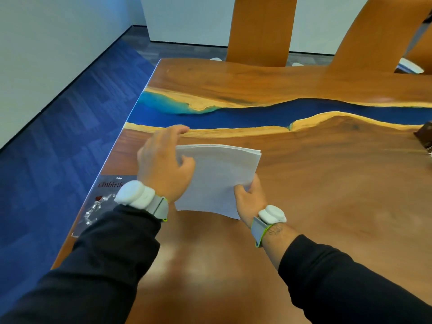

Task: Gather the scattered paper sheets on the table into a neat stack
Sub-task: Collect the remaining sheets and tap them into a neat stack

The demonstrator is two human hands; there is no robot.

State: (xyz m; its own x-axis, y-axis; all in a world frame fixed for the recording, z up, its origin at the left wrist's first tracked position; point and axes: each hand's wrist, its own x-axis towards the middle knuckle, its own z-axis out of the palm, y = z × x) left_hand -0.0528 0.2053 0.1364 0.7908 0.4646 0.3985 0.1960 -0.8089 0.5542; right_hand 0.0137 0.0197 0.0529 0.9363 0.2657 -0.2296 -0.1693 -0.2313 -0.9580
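both hands on paper stack (217,176): left hand (163,164) clamps its left edge, right hand (249,198) pinches the near-right corner, above table (327,183).

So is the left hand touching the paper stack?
Touching. The head view shows the left hand on the paper stack's left edge, its thumb lying on the top sheet.

We're looking at a wooden table (327,195) with a blue resin river; a dark book (102,197) is lying on its near left edge.
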